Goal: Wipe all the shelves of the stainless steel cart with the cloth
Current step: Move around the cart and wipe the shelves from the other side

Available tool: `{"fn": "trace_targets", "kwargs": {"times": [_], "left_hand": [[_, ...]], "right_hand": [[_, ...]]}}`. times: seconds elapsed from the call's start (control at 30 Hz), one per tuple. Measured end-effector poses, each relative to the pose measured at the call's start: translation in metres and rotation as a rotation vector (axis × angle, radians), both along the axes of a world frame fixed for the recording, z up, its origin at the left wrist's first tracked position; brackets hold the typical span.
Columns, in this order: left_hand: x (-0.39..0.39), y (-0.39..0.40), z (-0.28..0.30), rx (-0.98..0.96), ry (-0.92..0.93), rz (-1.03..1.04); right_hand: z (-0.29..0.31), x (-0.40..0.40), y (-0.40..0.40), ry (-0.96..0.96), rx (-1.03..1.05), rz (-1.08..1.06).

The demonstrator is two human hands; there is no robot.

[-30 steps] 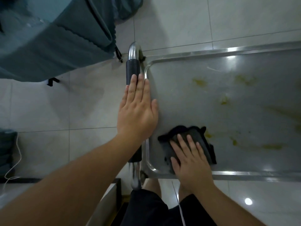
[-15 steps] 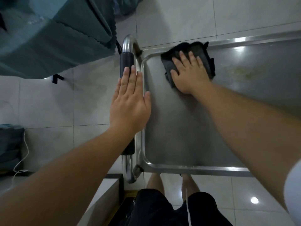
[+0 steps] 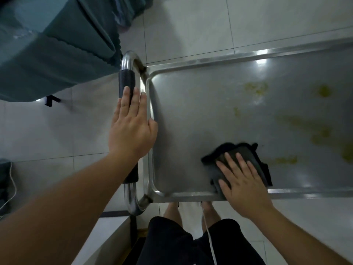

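Head view: cart point(image 3: 191, 63) top shelf point(image 3: 200, 115) fills the right side, floor point(image 3: 57, 134) beyond, teal fabric point(image 3: 47, 54) upper left. Left hand point(image 3: 131, 129) lies flat, fingers straight, on the cart handle point(image 3: 127, 81), gripping nothing, steadying only. Right hand point(image 3: 242, 180) presses flat, fingers spread, on the cloth point(image 3: 246, 155) at the shelf's near edge. Yellow-green stains point(image 3: 322, 131) sit right of the cloth, unwiped. Risk: an open palm gives weak hold, so a hard stroke could roll the cart away. Bunched cloth may slip from under the fingers or smear stains instead of lifting them. Lower shelves not visible.
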State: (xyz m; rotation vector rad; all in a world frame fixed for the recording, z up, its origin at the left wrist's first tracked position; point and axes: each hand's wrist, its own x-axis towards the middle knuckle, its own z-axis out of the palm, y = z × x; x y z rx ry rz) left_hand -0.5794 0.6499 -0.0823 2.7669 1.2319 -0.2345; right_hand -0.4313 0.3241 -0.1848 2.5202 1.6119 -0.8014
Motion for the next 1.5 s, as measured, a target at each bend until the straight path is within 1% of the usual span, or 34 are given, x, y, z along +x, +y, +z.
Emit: {"fn": "trace_targets", "kwargs": {"times": [0.17, 0.23, 0.33, 0.43, 0.5, 0.57, 0.63, 0.77, 0.87, 0.9, 0.97, 1.07, 1.13, 1.2, 1.37, 1.43, 1.5], "left_hand": [[-0.001, 0.003, -0.007, 0.035, 0.000, -0.023], [-0.002, 0.003, -0.010, 0.055, -0.003, -0.020], [-0.002, 0.004, -0.013, 0.077, -0.004, -0.009], [-0.002, 0.006, -0.016, 0.093, -0.001, -0.010], [-0.004, 0.006, -0.018, 0.104, 0.007, -0.018], [-0.006, 0.006, -0.019, 0.115, -0.001, -0.015], [-0.006, 0.008, -0.020, 0.100, -0.010, -0.014], [-0.008, 0.009, -0.021, 0.088, -0.013, -0.024], [-0.008, 0.009, -0.021, 0.073, -0.021, -0.023], [-0.008, 0.009, -0.021, 0.067, -0.023, -0.023], [-0.007, 0.008, -0.020, 0.056, -0.020, -0.024], [-0.006, 0.008, -0.018, 0.060, -0.013, -0.028], [-0.006, 0.008, -0.018, 0.065, -0.017, -0.032], [-0.006, 0.008, -0.018, 0.070, -0.020, -0.036], [-0.005, 0.007, -0.018, 0.109, 0.002, -0.027], [-0.004, 0.007, -0.017, 0.112, 0.005, -0.023], [-0.004, 0.006, -0.017, 0.108, -0.004, -0.018]], "right_hand": [[-0.003, 0.074, 0.102, -0.033, 0.062, -0.121], [-0.006, 0.115, 0.151, -0.014, 0.038, -0.179], [-0.011, 0.173, 0.216, -0.006, -0.015, -0.208], [-0.011, 0.203, 0.255, 0.006, -0.085, -0.215], [-0.008, 0.201, 0.257, 0.015, -0.099, -0.208], [-0.007, 0.188, 0.236, 0.010, -0.066, -0.174], [-0.003, 0.163, 0.191, 0.023, -0.036, -0.130], [0.001, 0.086, 0.054, 0.003, 0.036, -0.081], [-0.002, 0.038, -0.051, -0.032, 0.002, -0.037], [-0.003, 0.033, -0.071, -0.036, -0.022, -0.035], [-0.005, 0.036, -0.080, -0.024, -0.064, -0.046], [-0.008, 0.062, -0.045, -0.027, -0.020, -0.057], [-0.008, 0.095, -0.005, -0.034, 0.040, -0.080], [-0.005, 0.136, 0.043, -0.041, 0.052, -0.111], [-0.004, 0.241, 0.165, -0.012, -0.040, -0.183], [-0.001, 0.268, 0.193, -0.001, -0.068, -0.184], [0.000, 0.275, 0.199, -0.009, -0.078, -0.163]]}}
